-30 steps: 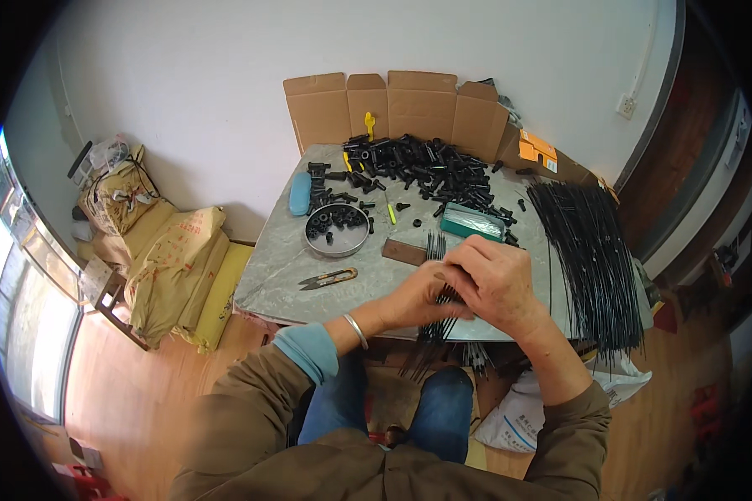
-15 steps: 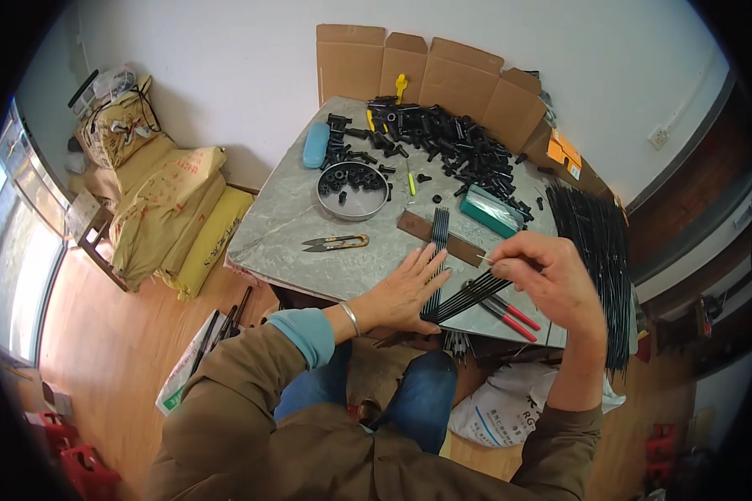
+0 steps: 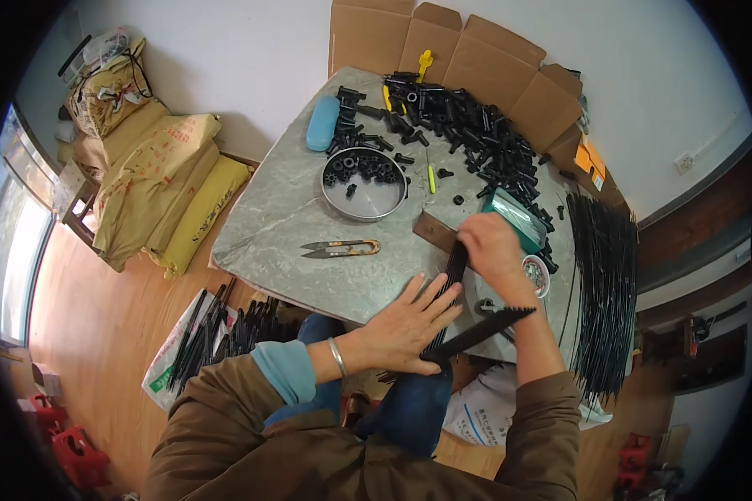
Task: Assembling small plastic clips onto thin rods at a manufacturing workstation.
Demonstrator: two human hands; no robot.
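Observation:
My left hand point(image 3: 405, 330) lies with its fingers spread across thin black rods at the table's front edge. One row of rods point(image 3: 456, 261) runs up past its fingertips. A second row of rods point(image 3: 486, 329) slants right, passing by my right wrist. At the upper ends of the first row, my right hand point(image 3: 495, 252) has its fingers pinched together; what sits between them is hidden. Just beyond lies a flat brown block point(image 3: 433, 229). Thread snips point(image 3: 342, 249) rest to the left on the grey table point(image 3: 263, 225).
A round metal tin point(image 3: 366, 210) holds black parts. Black fittings point(image 3: 485, 134) are heaped before a cardboard screen point(image 3: 493, 54). A green box point(image 3: 516, 219) and small white cup point(image 3: 536, 274) stand right. Long black rods point(image 3: 606, 292) lie at the right edge. Sacks point(image 3: 154, 175) lean left.
My right hand has moved left and down to the rods' upper ends. The slanting rods now reach past its wrist. My left hand stays spread on the rods. The view has shifted.

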